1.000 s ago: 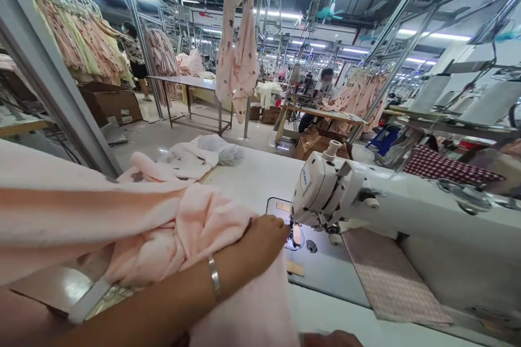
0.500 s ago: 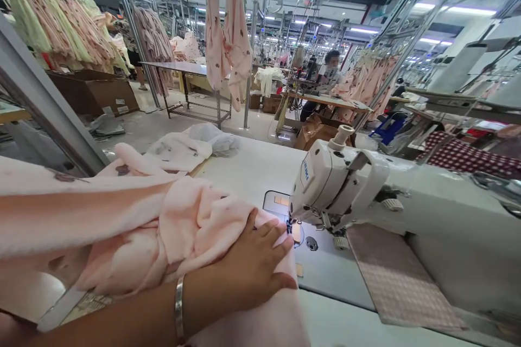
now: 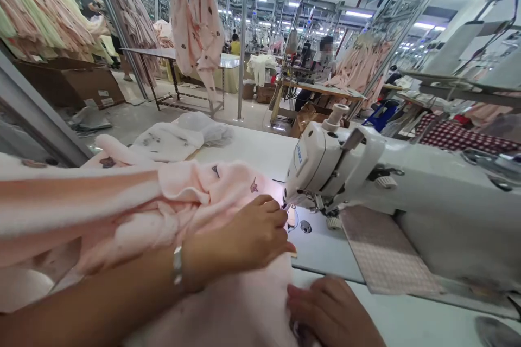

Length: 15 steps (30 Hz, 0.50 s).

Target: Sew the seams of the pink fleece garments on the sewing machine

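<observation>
My left hand [image 3: 248,236] lies on a bunched pale pink fleece garment [image 3: 195,200] with small dark prints. Its fingers curl over the cloth edge just left of the needle of a white sewing machine [image 3: 325,165]. A silver bangle sits on that wrist. At the bottom edge, my right hand [image 3: 329,312] is closed on the near edge of the same pink cloth. The garment spreads leftward across the white table [image 3: 252,152] and over my left forearm.
A checked cloth pad [image 3: 382,252] lies on the machine bed to the right of the needle. More pale fabric pieces [image 3: 175,138] are piled at the table's far side. Beyond are hanging pink garments, cardboard boxes, metal racks and a seated person at another machine.
My left hand has pushed the pink cloth forward to the needle and curled its fingers. My right hand has come up into view on the cloth's near edge. The view has tilted down.
</observation>
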{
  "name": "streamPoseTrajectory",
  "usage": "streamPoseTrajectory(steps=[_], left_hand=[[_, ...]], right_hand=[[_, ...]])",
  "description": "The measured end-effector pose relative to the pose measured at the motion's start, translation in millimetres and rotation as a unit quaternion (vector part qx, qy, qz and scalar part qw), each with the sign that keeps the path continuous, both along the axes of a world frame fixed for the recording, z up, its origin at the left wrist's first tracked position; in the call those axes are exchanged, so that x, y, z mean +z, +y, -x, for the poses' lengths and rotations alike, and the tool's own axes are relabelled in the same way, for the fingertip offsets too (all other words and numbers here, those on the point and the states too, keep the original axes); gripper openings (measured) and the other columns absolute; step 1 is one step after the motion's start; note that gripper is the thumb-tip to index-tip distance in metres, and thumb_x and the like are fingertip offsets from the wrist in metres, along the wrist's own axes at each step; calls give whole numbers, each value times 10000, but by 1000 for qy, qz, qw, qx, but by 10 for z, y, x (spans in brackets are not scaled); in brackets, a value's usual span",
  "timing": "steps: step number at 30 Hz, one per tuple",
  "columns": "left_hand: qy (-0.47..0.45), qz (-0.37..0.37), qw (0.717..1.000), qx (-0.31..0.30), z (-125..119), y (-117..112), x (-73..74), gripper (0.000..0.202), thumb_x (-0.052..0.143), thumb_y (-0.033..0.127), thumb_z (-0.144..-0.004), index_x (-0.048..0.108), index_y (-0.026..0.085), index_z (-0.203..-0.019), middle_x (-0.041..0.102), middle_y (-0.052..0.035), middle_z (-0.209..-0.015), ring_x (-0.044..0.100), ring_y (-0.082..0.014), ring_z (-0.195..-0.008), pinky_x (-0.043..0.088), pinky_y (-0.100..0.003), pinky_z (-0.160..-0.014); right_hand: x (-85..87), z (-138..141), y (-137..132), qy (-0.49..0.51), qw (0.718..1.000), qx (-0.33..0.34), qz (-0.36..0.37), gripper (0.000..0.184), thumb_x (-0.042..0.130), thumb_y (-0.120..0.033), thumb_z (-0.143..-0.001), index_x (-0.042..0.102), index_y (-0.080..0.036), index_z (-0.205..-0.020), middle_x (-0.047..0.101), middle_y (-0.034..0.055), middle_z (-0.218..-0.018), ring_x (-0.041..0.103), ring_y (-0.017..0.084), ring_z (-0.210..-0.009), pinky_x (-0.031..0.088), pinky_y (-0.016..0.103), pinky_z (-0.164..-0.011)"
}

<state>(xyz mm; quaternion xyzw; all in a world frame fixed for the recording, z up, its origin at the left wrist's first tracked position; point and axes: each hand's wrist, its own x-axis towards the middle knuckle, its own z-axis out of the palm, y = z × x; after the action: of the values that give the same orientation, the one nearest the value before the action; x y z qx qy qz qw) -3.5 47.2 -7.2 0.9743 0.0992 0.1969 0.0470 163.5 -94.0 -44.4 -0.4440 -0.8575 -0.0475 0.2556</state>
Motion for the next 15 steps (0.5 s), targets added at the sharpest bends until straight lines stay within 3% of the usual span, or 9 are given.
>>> streamPoseTrajectory(steps=[2, 3, 5, 7, 10, 12, 15], left_hand=[[-70, 95, 991, 57, 46, -394, 12, 225, 501, 375, -879, 567, 161, -900, 553, -45, -861, 474, -195, -829, 384, -339, -778], [-94, 120, 986, 72, 71, -589, -13, 318, 520, 422, -855, 534, 146, -1012, 547, -58, -906, 479, -201, -846, 393, -351, -801], [-98, 129, 982, 98, 119, -901, -118, 464, 529, 424, -835, 442, 109, -1164, 535, -84, -979, 486, -216, -892, 369, -410, -899], [-57, 115, 985, 112, 166, -1063, -262, 348, 490, 290, -854, 448, 123, -1157, 537, -78, -992, 491, -219, -931, 286, -467, -992], [-5, 81, 993, 86, 242, -1069, -437, 161, 432, 157, -852, 524, 157, -983, 542, -65, -1031, 467, -222, -1056, 171, -474, -1064], [-8, 31, 998, 48, 293, -1002, -482, 152, 432, 236, -888, 537, 157, -964, 534, -77, -1100, 437, -235, -1125, 124, -474, -1080], [-35, -26, 999, 7, 344, -893, -448, 290, 415, 412, -915, 543, 167, -1001, 526, -84, -1159, 446, -236, -1125, 77, -466, -1088]], right_hand=[[2, 41, -16, 44, 999, -14, 10, 189, 392, -169, -893, 569, -160, -958, 651, 18, -757, 526, 144, -655, 400, 284, -583], [2, 59, -34, 63, 998, -22, 20, 177, 398, -146, -869, 562, -157, -935, 629, 16, -722, 514, 147, -657, 388, 284, -584], [11, 85, -76, 88, 995, -28, 46, 156, 414, -107, -819, 549, -163, -871, 606, 17, -709, 498, 152, -673, 379, 291, -602], [44, 92, -114, 97, 993, -20, 69, 160, 410, -74, -800, 541, -163, -820, 606, 26, -727, 491, 151, -685, 384, 295, -616], [128, 73, -178, 51, 997, 18, 55, 190, 412, -68, -809, 576, -132, -880, 645, 85, -900, 522, 167, -753, 419, 315, -646], [177, 52, -229, 3, 999, 35, 32, 194, 437, -92, -833, 602, -128, -928, 658, 84, -970, 551, 176, -786, 442, 314, -664], [196, 18, -272, -55, 997, 45, 17, 210, 427, -136, -889, 631, -185, -892, 693, 3, -867, 589, 142, -732, 460, 269, -652]])
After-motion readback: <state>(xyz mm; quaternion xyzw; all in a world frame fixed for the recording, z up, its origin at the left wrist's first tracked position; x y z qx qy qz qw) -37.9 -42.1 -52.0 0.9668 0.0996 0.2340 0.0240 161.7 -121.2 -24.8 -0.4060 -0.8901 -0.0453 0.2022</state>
